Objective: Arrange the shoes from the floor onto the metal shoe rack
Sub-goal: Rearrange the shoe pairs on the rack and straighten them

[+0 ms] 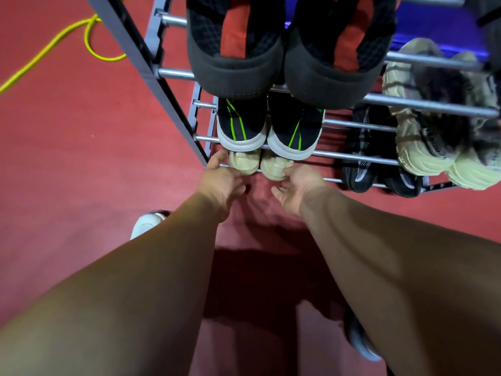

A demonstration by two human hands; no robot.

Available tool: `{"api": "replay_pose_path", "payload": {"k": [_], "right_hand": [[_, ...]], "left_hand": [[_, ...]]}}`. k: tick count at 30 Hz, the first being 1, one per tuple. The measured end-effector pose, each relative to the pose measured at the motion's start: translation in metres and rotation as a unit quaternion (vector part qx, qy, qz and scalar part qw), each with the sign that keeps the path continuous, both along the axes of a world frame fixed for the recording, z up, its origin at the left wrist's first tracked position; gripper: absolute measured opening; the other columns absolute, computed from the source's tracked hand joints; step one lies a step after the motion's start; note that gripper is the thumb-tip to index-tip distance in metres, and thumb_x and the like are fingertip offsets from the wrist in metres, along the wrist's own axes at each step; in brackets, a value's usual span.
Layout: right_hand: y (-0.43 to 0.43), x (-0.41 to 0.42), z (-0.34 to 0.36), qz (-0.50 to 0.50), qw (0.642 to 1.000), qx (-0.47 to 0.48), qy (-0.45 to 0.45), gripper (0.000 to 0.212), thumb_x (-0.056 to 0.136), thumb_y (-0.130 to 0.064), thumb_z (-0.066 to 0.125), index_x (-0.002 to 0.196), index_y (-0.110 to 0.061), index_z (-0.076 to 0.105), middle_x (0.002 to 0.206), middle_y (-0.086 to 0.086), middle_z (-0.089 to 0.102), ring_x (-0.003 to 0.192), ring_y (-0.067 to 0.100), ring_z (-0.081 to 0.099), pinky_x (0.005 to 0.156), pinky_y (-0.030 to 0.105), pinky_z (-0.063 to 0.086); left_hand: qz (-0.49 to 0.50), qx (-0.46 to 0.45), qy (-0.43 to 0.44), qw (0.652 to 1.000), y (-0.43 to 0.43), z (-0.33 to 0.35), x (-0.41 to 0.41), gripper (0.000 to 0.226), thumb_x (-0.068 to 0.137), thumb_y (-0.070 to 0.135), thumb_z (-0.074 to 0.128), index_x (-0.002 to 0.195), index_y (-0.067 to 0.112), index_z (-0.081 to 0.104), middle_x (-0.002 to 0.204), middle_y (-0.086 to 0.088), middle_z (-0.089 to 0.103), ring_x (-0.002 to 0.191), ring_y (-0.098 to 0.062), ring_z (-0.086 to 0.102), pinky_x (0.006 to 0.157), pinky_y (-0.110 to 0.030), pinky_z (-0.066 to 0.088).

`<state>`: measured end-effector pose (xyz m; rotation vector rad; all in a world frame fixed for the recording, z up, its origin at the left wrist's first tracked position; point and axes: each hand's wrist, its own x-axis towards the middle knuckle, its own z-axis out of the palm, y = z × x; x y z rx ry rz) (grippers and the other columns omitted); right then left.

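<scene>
Sitting low in the metal shoe rack (176, 74), 2 beige shoes (245, 164) are gripped at the heels by curled left hand (224, 178) and right hand (296, 185), over red floor (81, 164).

Beige shoes (274, 169), black green-striped sneakers (241, 126), black-and-red mesh shoes (233, 44), grey rack (173, 73), red floor (81, 158), yellow cord (54, 42).
</scene>
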<state>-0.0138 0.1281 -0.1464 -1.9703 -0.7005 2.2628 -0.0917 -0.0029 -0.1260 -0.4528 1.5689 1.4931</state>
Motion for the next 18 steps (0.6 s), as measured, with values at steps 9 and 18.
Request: {"api": "replay_pose_path", "payload": {"k": [9,18], "right_hand": [[0.0,0.013,0.013,0.078,0.996,0.016,-0.029,0.037,0.105,-0.012,0.045,0.142,-0.014,0.052,0.147,0.015,0.051,0.11,0.031,0.06,0.075,0.04,0.056],[0.051,0.079,0.053,0.079,0.996,0.02,-0.03,0.032,0.107,-0.016,0.046,0.136,-0.006,0.055,0.119,0.017,0.065,0.098,0.032,0.067,0.081,0.041,0.057]], "left_hand": [[-0.074,-0.092,0.044,0.992,-0.002,-0.006,0.012,0.024,0.085,0.005,0.068,0.1,0.023,0.068,0.082,-0.002,0.067,0.07,-0.017,0.058,0.072,-0.033,0.051],[-0.142,-0.149,-0.019,0.978,0.055,0.004,0.054,0.015,0.101,0.018,0.052,0.092,0.015,0.063,0.086,-0.001,0.068,0.066,-0.014,0.063,0.056,-0.027,0.054]]}}
